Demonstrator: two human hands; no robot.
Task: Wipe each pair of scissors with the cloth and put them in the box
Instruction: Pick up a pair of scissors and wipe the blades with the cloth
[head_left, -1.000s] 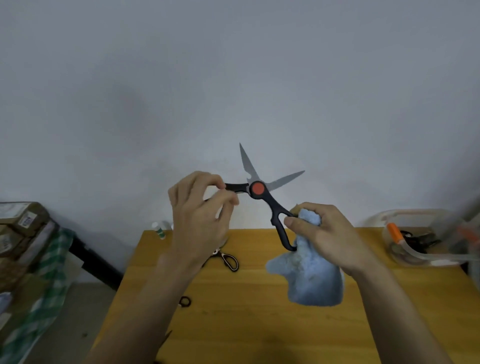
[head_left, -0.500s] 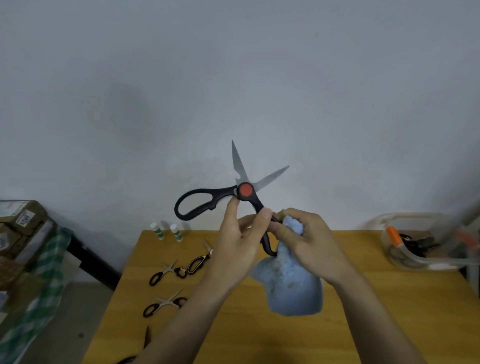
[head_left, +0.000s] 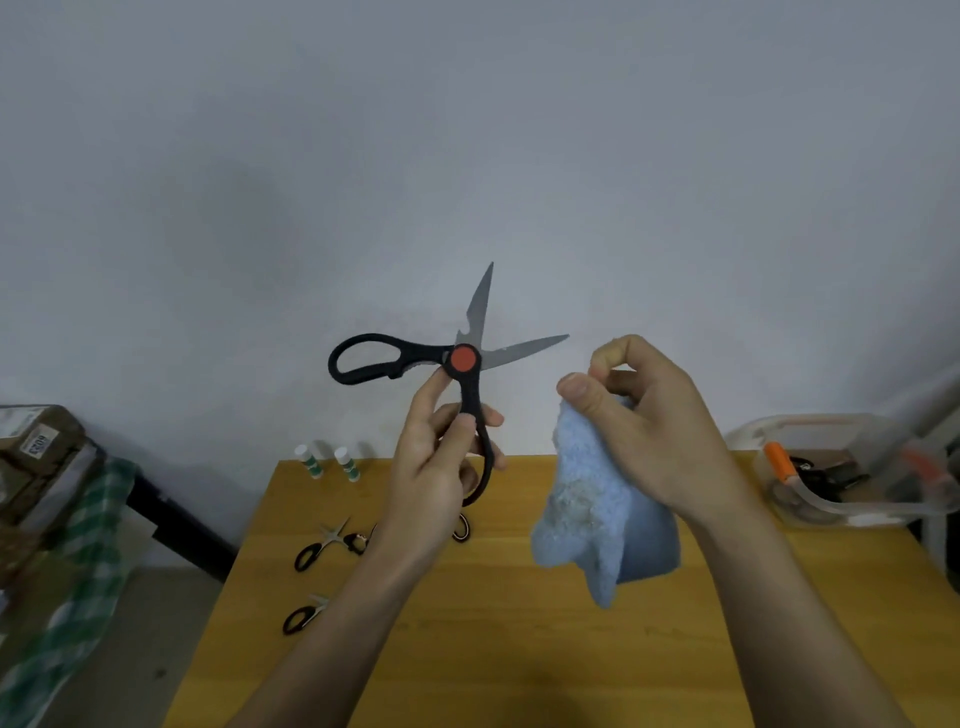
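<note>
Gripped by your left hand (head_left: 436, 457), the black kitchen shears (head_left: 457, 364) are held by the lower handle alone, fingers and thumb closed round it, blades spread wide and pointing up and to the right against the wall. Your right hand (head_left: 660, 431) has come off the shears since half a second ago: it then pressed the cloth at the lower handle beside your left fingers, and now stands apart to the right, thumb and fingers pinching the blue cloth (head_left: 597, 525), which hangs loose above the wooden table (head_left: 519, 649).

Finding: the cloth touches no part of the shears at present. Your left hand has also shifted from the upper handle, held 1 second ago, to the lower one, leaving that upper loop bare. I judge this a re-grip between wipes, with the blades or the upper handle probably next.

Outstanding work: at least 2 small scissors (head_left: 319, 545) (head_left: 301, 616) lie on the table to the left, with parts of others hidden behind your left wrist. The clear plastic box (head_left: 831, 514) sits at the far right edge, well apart from the shears, holding dark items I cannot identify.

Hazard: the blades are open and exposed.
</note>
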